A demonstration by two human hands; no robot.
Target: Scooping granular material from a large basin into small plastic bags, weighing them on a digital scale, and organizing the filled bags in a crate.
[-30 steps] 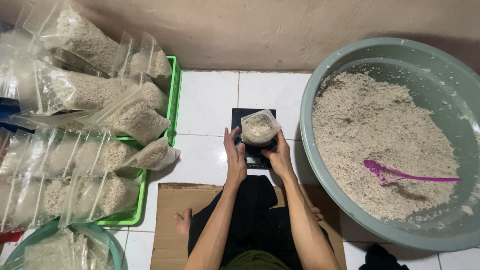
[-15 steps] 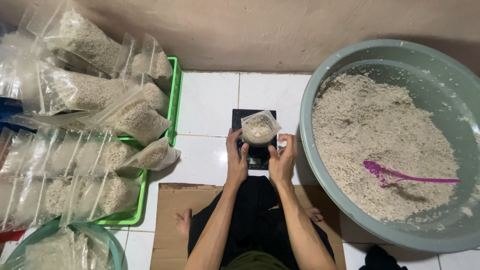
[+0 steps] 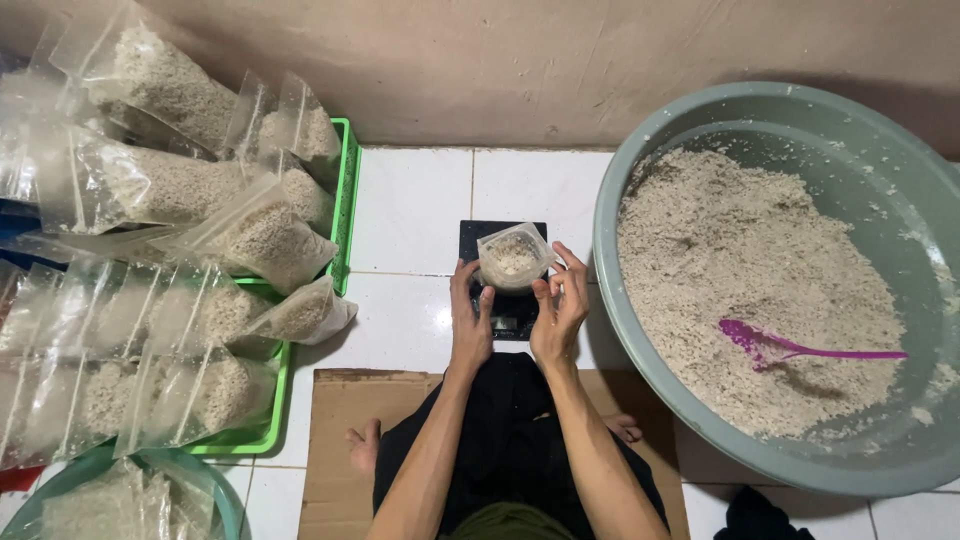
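Since half a second ago the right hand (image 3: 560, 305) has loosened, fingers now half-spread, fingertips on the small clear plastic bag of pale grain (image 3: 512, 257). The left hand (image 3: 470, 315) pinches its near edge. The bag sits on the black scale (image 3: 500, 275).

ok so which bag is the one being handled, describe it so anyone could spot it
Start at the big grey-green basin of pale grains on the right. Just beside its rim, a small black scale sits on the white tiles, with a small clear bag on it. Unlike the bags heaped in the green trays, it stands alone, open-topped.
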